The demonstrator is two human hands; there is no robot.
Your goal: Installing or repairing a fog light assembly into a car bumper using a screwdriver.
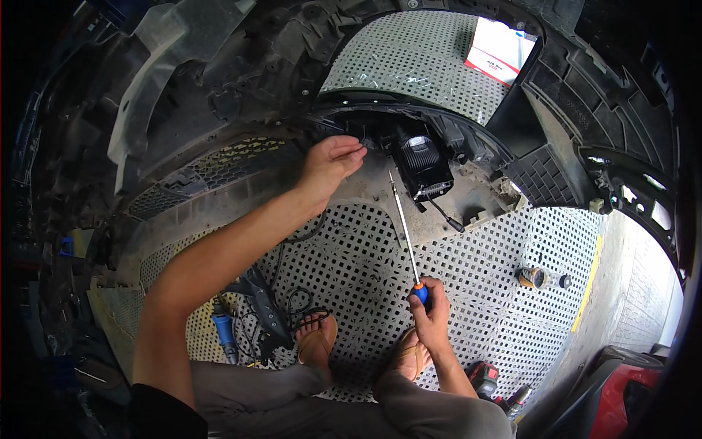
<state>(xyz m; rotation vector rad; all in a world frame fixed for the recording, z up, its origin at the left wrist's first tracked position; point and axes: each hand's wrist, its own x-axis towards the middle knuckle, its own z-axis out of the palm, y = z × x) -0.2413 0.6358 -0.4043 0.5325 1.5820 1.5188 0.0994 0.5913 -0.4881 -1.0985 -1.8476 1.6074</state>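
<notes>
My right hand (430, 314) grips the blue and orange handle of a long screwdriver (405, 234). Its shaft points up and away from me, and a small piece, perhaps a screw, seems to sit at the tip. That tip is just left of a black finned lamp unit (423, 161) fixed inside a large black car bumper (270, 80). From the lamp unit a short black cable (447, 216) hangs down, ending in a plug. My left hand (335, 167) is left of the lamp unit, its fingers pinched together; whatever they hold is too small to tell.
A perforated grey floor (351, 249) lies beneath. A blue-handled tool (224, 333), black cables and a black trim piece (265, 311) lie left of my feet. To the right are a small tin (532, 278) and a cordless drill (485, 379). A white box (499, 55) sits beyond the bumper opening.
</notes>
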